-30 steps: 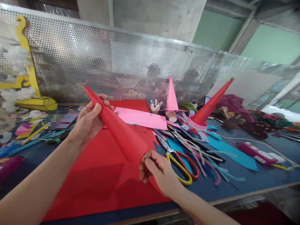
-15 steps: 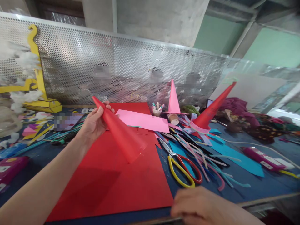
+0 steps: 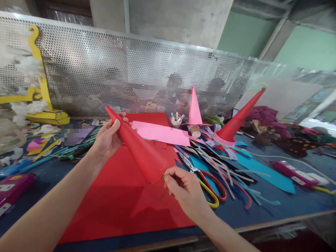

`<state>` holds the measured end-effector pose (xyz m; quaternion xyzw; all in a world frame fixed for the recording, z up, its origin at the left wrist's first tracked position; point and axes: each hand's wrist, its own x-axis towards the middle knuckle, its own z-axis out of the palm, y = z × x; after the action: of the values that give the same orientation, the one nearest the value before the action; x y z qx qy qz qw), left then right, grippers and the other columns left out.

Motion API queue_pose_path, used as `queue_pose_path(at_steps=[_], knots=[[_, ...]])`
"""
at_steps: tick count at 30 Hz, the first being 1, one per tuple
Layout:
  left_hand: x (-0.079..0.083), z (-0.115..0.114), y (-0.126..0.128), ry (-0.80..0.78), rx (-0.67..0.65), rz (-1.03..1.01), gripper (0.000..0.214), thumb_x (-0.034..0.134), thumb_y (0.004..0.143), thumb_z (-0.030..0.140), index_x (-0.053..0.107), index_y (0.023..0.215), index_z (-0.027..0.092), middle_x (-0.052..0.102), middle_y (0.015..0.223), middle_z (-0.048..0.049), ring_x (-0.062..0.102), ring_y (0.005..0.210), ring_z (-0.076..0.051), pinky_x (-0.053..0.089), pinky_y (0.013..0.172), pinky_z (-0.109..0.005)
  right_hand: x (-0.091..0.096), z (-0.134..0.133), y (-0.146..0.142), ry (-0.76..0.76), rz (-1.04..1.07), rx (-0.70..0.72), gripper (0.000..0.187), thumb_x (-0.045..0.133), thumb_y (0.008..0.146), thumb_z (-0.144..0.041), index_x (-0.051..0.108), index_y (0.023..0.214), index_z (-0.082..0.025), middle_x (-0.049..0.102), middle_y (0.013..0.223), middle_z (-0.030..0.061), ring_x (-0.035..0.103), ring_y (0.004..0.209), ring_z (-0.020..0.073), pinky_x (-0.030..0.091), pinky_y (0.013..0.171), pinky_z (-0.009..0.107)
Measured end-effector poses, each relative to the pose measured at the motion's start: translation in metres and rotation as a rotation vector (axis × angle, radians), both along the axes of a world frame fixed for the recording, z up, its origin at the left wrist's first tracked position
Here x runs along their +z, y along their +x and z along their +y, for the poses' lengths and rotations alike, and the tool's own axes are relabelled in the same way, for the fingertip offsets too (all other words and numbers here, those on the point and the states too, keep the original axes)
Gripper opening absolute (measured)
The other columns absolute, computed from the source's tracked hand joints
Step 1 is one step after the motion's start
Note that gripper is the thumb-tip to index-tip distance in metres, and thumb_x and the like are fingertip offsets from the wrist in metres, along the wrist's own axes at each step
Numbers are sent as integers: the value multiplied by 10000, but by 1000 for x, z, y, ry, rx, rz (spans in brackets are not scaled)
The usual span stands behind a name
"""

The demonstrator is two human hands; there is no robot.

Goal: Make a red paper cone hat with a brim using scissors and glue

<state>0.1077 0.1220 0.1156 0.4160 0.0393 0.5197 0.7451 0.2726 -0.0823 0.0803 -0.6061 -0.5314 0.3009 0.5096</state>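
Fingers of our left hand (image 3: 109, 135) grasp the red cone (image 3: 144, 154) near its tip; our right hand (image 3: 185, 189) curls at its wide rim, though what it grips we cannot tell. The cone slants above a red sheet (image 3: 118, 210), left of the scissors (image 3: 193, 169).

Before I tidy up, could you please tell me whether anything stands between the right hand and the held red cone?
Nothing visible does: the right hand is at the wide end of the held red cone.

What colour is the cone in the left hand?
The cone is red, best seen in the head view.
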Motion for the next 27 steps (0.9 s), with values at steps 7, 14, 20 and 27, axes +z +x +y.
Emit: queue_pose_path(at_steps=[7,14,20,27], knots=[[2,4,2,-89,135,129,175,681,837,208,638,1003,174,671,875,7,648,829,-128,572,749,-264,6,-23,26,-206,-216,257,127,533,814,-182,577,696,-168,455,575,-61,375,536,69,281,490,184],[1,7,4,-260,243,244,56,664,820,171,623,859,172,693,813,-10,627,659,-126,533,590,-250,35,-63,58,-506,-653,737,221,589,772,-88,742,706,-235,667,614,-24,634,673,129,415,656,202],[2,1,11,-311,288,272,56,662,825,196,613,837,170,696,792,-25,621,654,-131,516,567,-249,30,-29,41,-284,-420,335,223,541,921,-347,714,983,-221,706,868,18,617,749,145,465,679,232],[25,-25,18,-77,336,181,90,667,815,184,607,881,180,677,845,-7,627,740,-136,510,623,-247,-7,33,3,-92,685,57,294,775,733,-433,687,740,-153,635,722,-7,589,673,107,574,700,282]])
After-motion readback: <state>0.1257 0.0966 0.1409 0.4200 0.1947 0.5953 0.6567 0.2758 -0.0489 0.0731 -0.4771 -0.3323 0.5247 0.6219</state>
